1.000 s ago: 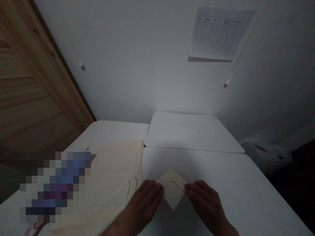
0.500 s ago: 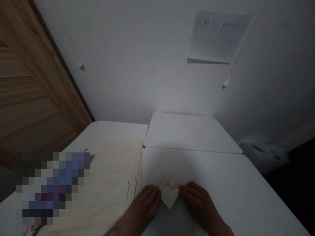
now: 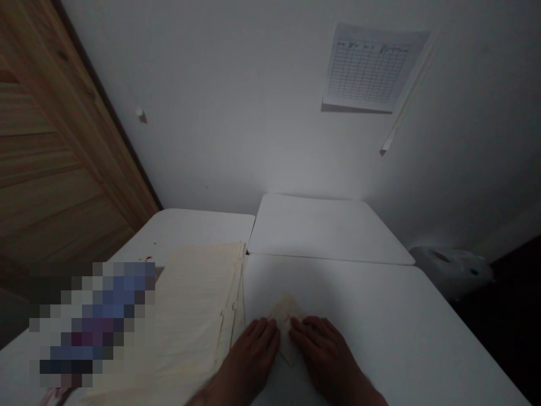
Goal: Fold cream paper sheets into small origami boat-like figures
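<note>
A small cream folded paper (image 3: pixel 286 313) lies on the white table (image 3: pixel 380 316) close to the near edge. My left hand (image 3: pixel 252 356) lies flat on its left side, fingers stretched out and pressed down. Over its right side, my right hand (image 3: pixel 322 354) lies flat in the same way. The two hands nearly touch, and only the paper's far corner and a sliver between the fingers show.
A stack of cream sheets (image 3: pixel 190 304) lies left of my hands, with a blurred patch (image 3: pixel 93 321) beyond it. Further white tables (image 3: pixel 325 225) stand behind. A wooden door (image 3: pixel 51 158) is at left, a printed chart (image 3: pixel 367 67) on the wall.
Both hands have moved inward over the paper, folding its side corners in. The paper now looks narrower and is mostly covered.
</note>
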Action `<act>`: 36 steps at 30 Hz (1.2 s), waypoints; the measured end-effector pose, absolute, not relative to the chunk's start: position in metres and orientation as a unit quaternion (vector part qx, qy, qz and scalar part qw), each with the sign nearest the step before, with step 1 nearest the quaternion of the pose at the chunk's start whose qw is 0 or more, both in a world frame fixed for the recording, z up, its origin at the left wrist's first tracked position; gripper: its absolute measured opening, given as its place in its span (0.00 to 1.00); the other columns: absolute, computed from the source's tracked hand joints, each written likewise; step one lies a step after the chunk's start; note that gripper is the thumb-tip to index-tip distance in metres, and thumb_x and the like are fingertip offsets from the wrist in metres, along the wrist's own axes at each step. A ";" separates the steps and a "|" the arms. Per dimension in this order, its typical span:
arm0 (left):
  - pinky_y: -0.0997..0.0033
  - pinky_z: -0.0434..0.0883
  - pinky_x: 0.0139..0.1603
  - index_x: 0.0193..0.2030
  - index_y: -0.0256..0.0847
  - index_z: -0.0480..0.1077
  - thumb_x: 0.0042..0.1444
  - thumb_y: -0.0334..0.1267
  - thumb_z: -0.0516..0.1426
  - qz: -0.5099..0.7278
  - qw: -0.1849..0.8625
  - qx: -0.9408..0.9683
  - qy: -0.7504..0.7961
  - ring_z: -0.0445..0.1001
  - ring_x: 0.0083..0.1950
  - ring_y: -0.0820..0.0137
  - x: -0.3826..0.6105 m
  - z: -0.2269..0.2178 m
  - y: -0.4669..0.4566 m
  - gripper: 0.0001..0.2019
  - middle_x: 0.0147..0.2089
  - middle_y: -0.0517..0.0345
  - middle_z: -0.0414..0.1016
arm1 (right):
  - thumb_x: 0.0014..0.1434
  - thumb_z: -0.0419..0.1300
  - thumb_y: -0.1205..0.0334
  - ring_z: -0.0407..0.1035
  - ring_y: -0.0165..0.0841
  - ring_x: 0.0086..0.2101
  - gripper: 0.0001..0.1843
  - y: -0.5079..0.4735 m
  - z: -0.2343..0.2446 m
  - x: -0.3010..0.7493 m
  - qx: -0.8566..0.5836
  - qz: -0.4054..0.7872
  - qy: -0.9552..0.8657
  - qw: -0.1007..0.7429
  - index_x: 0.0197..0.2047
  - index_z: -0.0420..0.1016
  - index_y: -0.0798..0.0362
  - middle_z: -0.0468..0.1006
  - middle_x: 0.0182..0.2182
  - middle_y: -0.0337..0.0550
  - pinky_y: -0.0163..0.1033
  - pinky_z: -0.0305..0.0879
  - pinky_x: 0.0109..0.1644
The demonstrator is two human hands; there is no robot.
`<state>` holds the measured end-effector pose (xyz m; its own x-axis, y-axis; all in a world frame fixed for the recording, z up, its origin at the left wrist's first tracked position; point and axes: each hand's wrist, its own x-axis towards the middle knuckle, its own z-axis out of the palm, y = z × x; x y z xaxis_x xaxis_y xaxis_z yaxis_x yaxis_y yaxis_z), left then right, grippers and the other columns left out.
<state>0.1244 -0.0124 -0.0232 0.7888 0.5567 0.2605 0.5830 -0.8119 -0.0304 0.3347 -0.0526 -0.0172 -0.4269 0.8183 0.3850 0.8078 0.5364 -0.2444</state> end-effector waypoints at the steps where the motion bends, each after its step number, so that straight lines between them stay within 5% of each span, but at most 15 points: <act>1: 0.59 0.70 0.53 0.52 0.34 0.67 0.46 0.18 0.48 -0.120 0.048 -0.943 -0.307 0.73 0.52 0.58 0.126 -0.023 -0.012 0.25 0.53 0.46 0.74 | 0.55 0.54 0.76 0.69 0.41 0.45 0.22 -0.053 -0.018 0.334 -0.483 0.010 -0.844 0.231 0.52 0.70 0.51 0.74 0.52 0.44 0.47 0.68 0.50; 7: 0.57 0.66 0.58 0.58 0.29 0.62 0.43 0.18 0.47 -0.093 0.001 -0.950 -0.298 0.66 0.60 0.57 0.132 -0.019 -0.004 0.31 0.63 0.39 0.62 | 0.57 0.53 0.75 0.69 0.39 0.46 0.18 -0.052 -0.022 0.333 -0.493 0.039 -0.824 0.277 0.49 0.72 0.52 0.76 0.50 0.44 0.44 0.68 0.51; 16: 0.58 0.67 0.56 0.57 0.28 0.63 0.46 0.17 0.47 -0.091 0.012 -0.952 -0.293 0.69 0.58 0.58 0.136 -0.017 0.000 0.28 0.61 0.39 0.65 | 0.61 0.51 0.74 0.70 0.38 0.44 0.16 -0.055 -0.017 0.340 -0.491 0.059 -0.809 0.317 0.49 0.71 0.55 0.78 0.43 0.50 0.42 0.72 0.48; 21: 0.60 0.70 0.53 0.42 0.35 0.72 0.50 0.17 0.50 -0.163 -0.006 -0.931 -0.326 0.72 0.51 0.60 0.133 -0.021 0.003 0.18 0.51 0.46 0.74 | 0.62 0.52 0.72 0.70 0.37 0.41 0.12 -0.056 -0.022 0.348 -0.515 0.056 -0.795 0.315 0.46 0.73 0.54 0.79 0.39 0.48 0.41 0.72 0.45; 27: 0.65 0.73 0.40 0.28 0.38 0.71 0.52 0.21 0.54 -0.214 -0.104 -0.869 -0.434 0.73 0.41 0.64 0.142 -0.011 0.012 0.10 0.40 0.52 0.74 | 0.58 0.59 0.72 0.72 0.36 0.33 0.06 -0.035 -0.012 0.340 -0.606 0.069 -0.743 0.275 0.34 0.74 0.51 0.77 0.30 0.41 0.38 0.68 0.39; 36: 0.61 0.68 0.48 0.48 0.35 0.68 0.50 0.24 0.55 -0.124 -0.181 -0.819 -0.530 0.72 0.48 0.60 0.142 0.001 0.018 0.17 0.46 0.46 0.73 | 0.51 0.58 0.77 0.74 0.38 0.34 0.17 -0.022 -0.002 0.336 -0.657 0.105 -0.707 0.240 0.43 0.73 0.51 0.78 0.33 0.44 0.39 0.68 0.39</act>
<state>0.1422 0.0176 0.0009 0.4067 0.9135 0.0100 0.8238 -0.3715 0.4282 0.3362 -0.0218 -0.0019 -0.0216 0.9793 0.2011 0.8790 0.1144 -0.4629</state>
